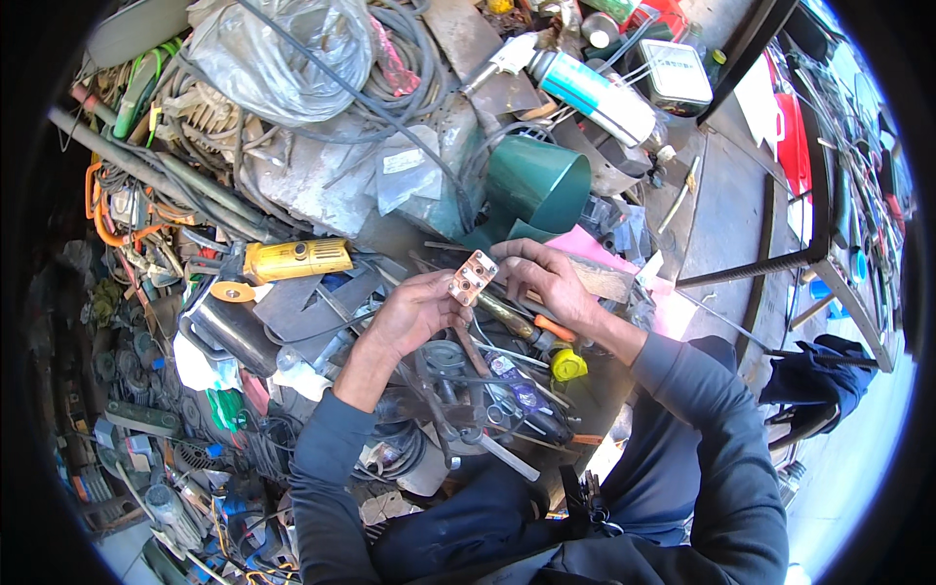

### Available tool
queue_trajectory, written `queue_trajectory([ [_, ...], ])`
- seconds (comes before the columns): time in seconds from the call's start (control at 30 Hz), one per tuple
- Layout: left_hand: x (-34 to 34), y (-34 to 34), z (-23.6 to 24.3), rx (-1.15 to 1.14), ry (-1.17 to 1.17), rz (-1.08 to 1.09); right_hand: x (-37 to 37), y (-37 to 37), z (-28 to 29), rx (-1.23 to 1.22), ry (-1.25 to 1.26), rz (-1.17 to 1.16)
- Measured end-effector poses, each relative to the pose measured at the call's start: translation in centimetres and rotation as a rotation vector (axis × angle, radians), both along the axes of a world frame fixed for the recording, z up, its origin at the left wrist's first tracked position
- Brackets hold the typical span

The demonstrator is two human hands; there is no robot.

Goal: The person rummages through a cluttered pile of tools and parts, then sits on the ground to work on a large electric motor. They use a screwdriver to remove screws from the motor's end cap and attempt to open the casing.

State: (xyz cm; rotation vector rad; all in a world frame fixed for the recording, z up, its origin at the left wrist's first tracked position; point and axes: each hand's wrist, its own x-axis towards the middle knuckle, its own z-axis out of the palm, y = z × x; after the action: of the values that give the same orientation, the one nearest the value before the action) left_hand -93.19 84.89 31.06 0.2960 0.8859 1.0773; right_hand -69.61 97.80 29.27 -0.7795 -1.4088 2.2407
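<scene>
Between my hands is a small copper-coloured block (473, 278) with pale patches and several round holes or screw heads on its face. My left hand (419, 314) grips it by its left and lower edge, fingers closed. My right hand (554, 283) is just to its right, thumb and fingers curled together close to the block's upper edge. Whatever those fingers hold, if anything, is too small or hidden to tell. Under the hands lie an orange-handled tool (554, 328), a yellow tape measure (567, 365) and a hammer-like tool (429, 395).
A yellow angle grinder (297, 258) lies to the left. Beyond the hands are a green curved sheet (538, 175), a blue-and-white gas canister (595, 96) with a torch head, and a plastic bag (283, 58) among cables. A metal-framed stand (829, 263) is at the right.
</scene>
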Motion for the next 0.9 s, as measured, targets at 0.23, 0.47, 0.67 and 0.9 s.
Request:
queue_trajectory([
  [0.23, -0.6, 2.1, 1.4, -0.107, 0.285, -0.189, 0.0, 0.6, 0.2, 0.07, -0.062, 0.024],
  [0.47, 2.3, 3.2, 2.9, 0.027, 0.322, -0.165, 0.6, -0.1, -4.1, 0.674, 0.023, -0.153],
  [0.67, 3.4, 2.3, 3.5, -0.14, 0.561, -0.202, 1.2, -3.6, -2.0, 0.401, 0.095, -0.227],
  [0.9, 8.5, 3.2, 9.6, -0.367, 0.49, -0.264, 7.2, -7.6, 4.6, 0.074, 0.019, -0.401],
])
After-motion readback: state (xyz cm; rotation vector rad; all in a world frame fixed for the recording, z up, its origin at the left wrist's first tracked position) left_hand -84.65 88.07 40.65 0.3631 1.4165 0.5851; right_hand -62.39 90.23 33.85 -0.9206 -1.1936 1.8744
